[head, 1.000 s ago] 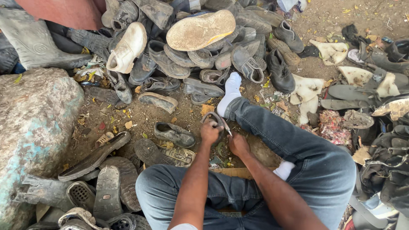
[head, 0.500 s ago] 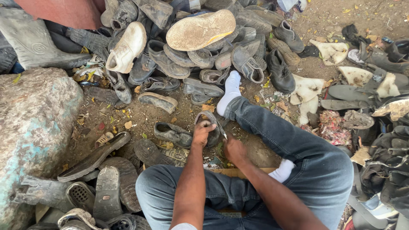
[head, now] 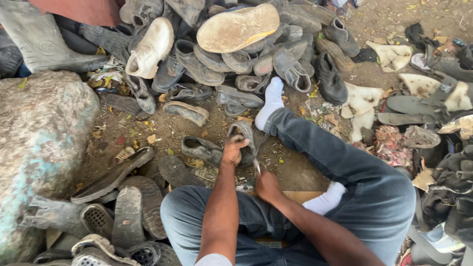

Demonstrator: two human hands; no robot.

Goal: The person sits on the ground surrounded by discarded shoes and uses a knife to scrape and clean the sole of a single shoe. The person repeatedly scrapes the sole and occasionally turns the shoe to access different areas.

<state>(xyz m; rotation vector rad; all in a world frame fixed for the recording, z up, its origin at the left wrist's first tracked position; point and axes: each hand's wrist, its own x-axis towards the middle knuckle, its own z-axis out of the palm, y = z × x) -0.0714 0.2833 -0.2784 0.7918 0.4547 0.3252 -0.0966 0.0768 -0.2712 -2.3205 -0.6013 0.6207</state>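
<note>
I sat on the dirt ground (head: pixel 162 129) with my legs folded, one white sock (head: pixel 270 101) stretched out toward the far heap of old shoes (head: pixel 231 54). My left hand (head: pixel 233 150) was closed around a worn grey shoe (head: pixel 245 134), holding it up just in front of my knees. My right hand (head: pixel 267 186), nearer to me, was gripped around a thin metal blade (head: pixel 256 166) whose tip met the shoe's lower edge. Another grey shoe (head: pixel 201 149) lay on the ground just left of my left hand. Loose black soles (head: pixel 114 172) lay at the near left, beside a big rock (head: pixel 39 143).
</note>
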